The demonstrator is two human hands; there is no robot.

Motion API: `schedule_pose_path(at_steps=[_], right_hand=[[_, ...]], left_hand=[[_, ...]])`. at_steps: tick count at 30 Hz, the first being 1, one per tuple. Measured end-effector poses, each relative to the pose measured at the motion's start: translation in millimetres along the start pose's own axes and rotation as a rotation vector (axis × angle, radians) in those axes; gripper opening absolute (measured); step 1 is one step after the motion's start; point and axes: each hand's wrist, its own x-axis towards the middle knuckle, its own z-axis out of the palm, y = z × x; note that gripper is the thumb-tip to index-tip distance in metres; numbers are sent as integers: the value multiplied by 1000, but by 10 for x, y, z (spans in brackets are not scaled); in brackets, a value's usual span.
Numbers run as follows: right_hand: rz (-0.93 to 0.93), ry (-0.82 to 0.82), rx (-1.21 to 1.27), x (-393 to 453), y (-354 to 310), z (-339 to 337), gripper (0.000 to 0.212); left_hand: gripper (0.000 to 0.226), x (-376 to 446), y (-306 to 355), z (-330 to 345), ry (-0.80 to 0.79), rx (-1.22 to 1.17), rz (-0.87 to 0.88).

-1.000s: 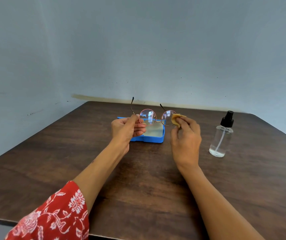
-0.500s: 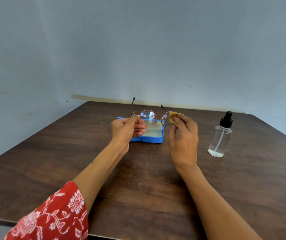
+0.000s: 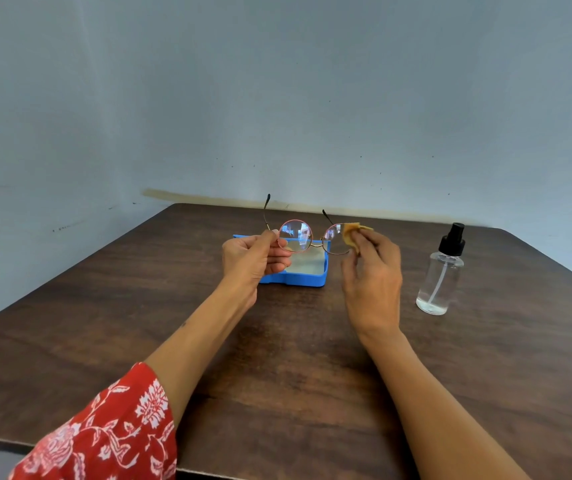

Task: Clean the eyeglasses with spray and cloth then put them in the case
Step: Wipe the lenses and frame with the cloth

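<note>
Round thin-framed eyeglasses (image 3: 295, 236) hang in the air above the table's middle, temples pointing away from me. My left hand (image 3: 253, 259) pinches the frame at its left lens edge. My right hand (image 3: 371, 268) presses a small yellow cloth (image 3: 352, 232) against the right lens, covering that lens's right edge. Behind and below the glasses lies the open blue case (image 3: 307, 280) with a pale lining, partly hidden by my left hand. A clear spray bottle (image 3: 440, 275) with a black pump top stands upright to the right.
Everything rests on a dark brown wooden table (image 3: 277, 358) set into a corner of pale blue walls. Its near edge runs along the bottom of the view, and its right side slopes off past the bottle.
My right hand has shifted the cloth slightly on the right lens. The glasses and my left hand stay almost in place.
</note>
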Motion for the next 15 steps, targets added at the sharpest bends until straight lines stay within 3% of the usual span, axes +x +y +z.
schedule_pose_path(at_steps=[6,9,15], right_hand=[[-112,-117,-21,-63,-103,86,41],[-215,-180,-61,-111,-127,116,36],[-250,-209,-49,-110,-99,70,32]], left_hand=[[24,-1,3,-2,3,-22,15],[23,11,-5,-12,17,-21,16],[22,23,-29,-12,42,-13,8]])
